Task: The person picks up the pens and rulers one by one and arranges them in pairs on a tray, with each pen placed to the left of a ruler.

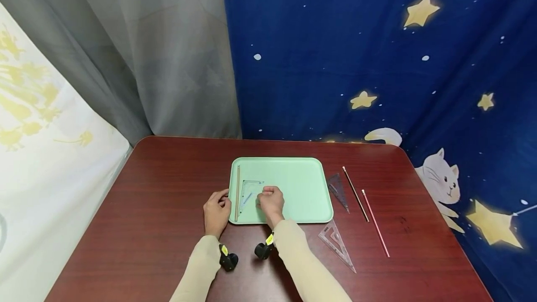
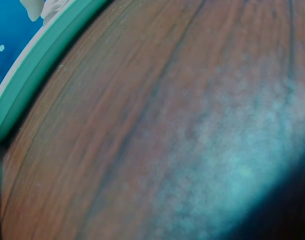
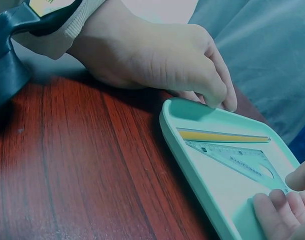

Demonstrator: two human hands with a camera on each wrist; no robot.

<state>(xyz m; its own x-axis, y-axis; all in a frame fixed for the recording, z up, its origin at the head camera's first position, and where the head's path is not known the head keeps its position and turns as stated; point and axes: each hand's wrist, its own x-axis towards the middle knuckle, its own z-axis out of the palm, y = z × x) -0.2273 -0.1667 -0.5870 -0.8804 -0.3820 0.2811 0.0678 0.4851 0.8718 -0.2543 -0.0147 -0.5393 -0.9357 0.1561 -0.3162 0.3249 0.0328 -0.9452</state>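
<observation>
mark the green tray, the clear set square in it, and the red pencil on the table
green tray (image 1: 302, 190), head view, bare middle of its floor.
clear set square (image 3: 237, 161), right wrist view, middle of its flat face.
red pencil (image 1: 375, 223), head view, middle of its shaft.

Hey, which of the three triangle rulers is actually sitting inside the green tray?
The pale clear set square by the right hand, next to the yellow pencil. The dark set square and the other clear set square lie on the table right of the tray.
</observation>
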